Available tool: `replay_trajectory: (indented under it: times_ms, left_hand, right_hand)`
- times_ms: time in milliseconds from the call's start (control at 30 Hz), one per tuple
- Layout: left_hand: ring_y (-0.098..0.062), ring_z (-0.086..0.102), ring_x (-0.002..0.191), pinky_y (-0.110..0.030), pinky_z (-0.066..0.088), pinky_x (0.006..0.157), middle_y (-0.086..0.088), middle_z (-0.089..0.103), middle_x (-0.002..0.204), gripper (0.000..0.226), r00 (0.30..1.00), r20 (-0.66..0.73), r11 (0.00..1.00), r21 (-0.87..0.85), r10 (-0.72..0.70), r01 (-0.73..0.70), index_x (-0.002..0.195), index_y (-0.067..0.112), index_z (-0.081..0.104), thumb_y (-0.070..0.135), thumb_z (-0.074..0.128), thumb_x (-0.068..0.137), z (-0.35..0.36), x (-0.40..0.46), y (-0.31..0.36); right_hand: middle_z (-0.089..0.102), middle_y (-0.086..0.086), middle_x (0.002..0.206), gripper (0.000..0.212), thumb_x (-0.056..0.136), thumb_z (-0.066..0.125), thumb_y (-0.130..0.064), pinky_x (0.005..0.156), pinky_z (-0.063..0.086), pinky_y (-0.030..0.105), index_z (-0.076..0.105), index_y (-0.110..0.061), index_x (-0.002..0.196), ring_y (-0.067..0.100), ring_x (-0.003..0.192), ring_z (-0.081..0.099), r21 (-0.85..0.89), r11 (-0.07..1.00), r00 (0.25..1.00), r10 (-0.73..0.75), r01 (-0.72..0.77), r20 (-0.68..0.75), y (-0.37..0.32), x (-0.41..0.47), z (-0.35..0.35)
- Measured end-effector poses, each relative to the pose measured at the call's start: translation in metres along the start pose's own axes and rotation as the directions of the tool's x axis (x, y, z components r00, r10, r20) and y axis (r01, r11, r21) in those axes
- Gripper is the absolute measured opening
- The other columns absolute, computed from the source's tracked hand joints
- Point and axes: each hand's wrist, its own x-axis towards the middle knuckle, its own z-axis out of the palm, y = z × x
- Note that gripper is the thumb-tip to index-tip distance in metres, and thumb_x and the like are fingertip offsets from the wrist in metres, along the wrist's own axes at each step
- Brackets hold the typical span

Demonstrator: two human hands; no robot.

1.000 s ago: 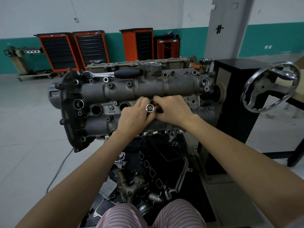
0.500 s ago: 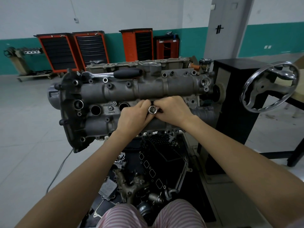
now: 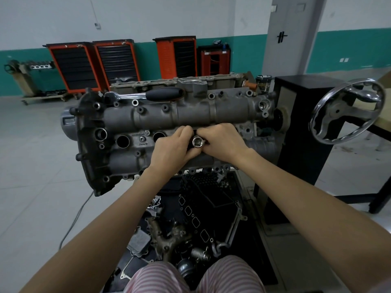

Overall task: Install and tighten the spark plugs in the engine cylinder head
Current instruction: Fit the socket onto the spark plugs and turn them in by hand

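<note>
A grey engine cylinder head (image 3: 190,117) is held on a stand in front of me, its top face turned toward me. Two open spark plug wells (image 3: 123,141) show on its left half. A chrome spark plug socket (image 3: 197,142) stands at a well near the middle, its square drive end facing me. My left hand (image 3: 171,148) and my right hand (image 3: 222,142) both pinch the socket with their fingertips. The plug itself is hidden. A ratchet wrench (image 3: 148,95) with a black handle lies on top of the head.
A chrome handwheel (image 3: 347,111) and a black stand cabinet (image 3: 296,123) are at the right. Below the head a tray (image 3: 266,261) holds several loose engine parts. Orange tool cabinets (image 3: 74,66) line the far wall. A cable (image 3: 74,218) runs over the floor at left.
The socket has shifted slightly down and right between my fingertips, and my fingers have re-gripped around it. The arms and the cylinder head have stayed in place.
</note>
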Motion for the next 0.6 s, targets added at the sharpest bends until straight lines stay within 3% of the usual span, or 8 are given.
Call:
replay_trajectory:
  times_ms: [133,400,500,600]
  left_hand:
    - [-0.026,0.048,0.036,-0.02,0.02,0.038,-0.007,0.053,0.06,0.034,1.0,-0.001,0.999,0.036,0.011,-0.011,0.069,0.004,0.051,0.033,0.045,0.086,-0.0002,-0.0002,-0.0003]
    - [-0.029,0.045,0.034,-0.027,0.033,0.031,-0.017,0.054,0.067,0.035,0.999,0.021,0.998,-0.049,-0.026,0.027,0.071,-0.004,0.053,0.026,0.043,0.086,-0.0082,0.0002,0.0079]
    - [-0.029,0.045,0.035,-0.025,0.031,0.031,-0.017,0.055,0.07,0.028,1.0,0.016,0.998,-0.06,-0.005,0.006,0.08,0.0,0.049,0.027,0.043,0.086,-0.007,-0.0004,0.0067]
    - [-0.028,0.046,0.036,-0.023,0.028,0.033,-0.012,0.054,0.068,0.024,1.0,-0.014,0.999,-0.041,0.009,-0.01,0.084,0.011,0.033,0.031,0.046,0.081,-0.0026,-0.0012,0.0031]
  right_hand:
    - [0.061,0.012,0.054,0.015,0.068,0.067,-0.007,0.045,0.042,0.033,0.057,-0.004,0.057,0.033,0.051,0.058,-0.002,1.0,1.0,0.01,-0.01,0.021,-0.0001,0.0,0.0001]
    - [0.065,0.009,0.071,0.023,0.078,0.059,-0.026,0.052,0.034,0.032,0.055,-0.005,0.085,0.033,0.067,0.061,-0.062,0.998,0.996,0.016,-0.011,0.082,0.0035,-0.0005,0.0034]
    - [0.065,0.013,0.067,0.016,0.079,0.059,-0.019,0.05,0.031,0.032,0.057,-0.003,0.076,0.035,0.063,0.06,-0.055,0.998,0.998,-0.011,0.014,0.062,0.003,-0.0009,0.0028]
    - [0.063,0.015,0.062,0.014,0.075,0.062,-0.011,0.048,0.034,0.033,0.059,-0.001,0.065,0.035,0.057,0.059,-0.024,1.0,0.999,-0.002,0.003,0.051,0.0025,-0.0006,0.0003]
